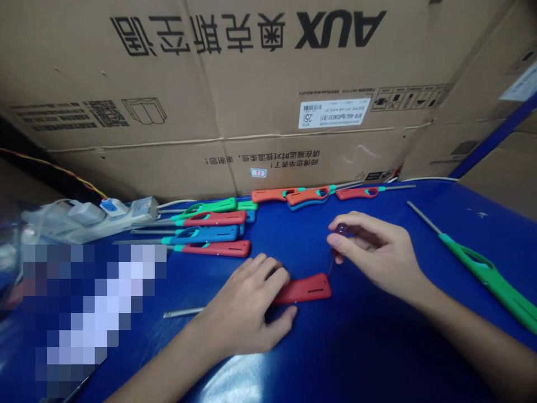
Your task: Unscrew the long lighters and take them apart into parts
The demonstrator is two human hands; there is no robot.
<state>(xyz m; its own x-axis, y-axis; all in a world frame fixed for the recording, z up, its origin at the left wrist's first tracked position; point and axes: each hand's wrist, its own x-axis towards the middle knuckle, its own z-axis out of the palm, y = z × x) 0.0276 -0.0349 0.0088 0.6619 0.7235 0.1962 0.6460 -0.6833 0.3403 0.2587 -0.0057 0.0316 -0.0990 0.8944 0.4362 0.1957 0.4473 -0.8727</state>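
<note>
A red long-nosed lighter [308,289] lies on the blue tabletop, its metal tube pointing left. My left hand [251,305] is wrapped over its middle, hiding the trigger area, with the handle end sticking out to the right. Between thumb and fingers of my right hand [377,252] is a small screwdriver [342,229] with a dark, rounded handle. Its thin shaft slants down to the right end of the lighter's handle; whether the tip touches a screw or hole there cannot be made out.
Several red, blue and green lighters [213,233] lie stacked at the left. More, orange and red [308,195], lie along the back by a large cardboard box [260,112]. A green lighter [490,274] is at the right. A power strip [96,218] with plugs stands back left.
</note>
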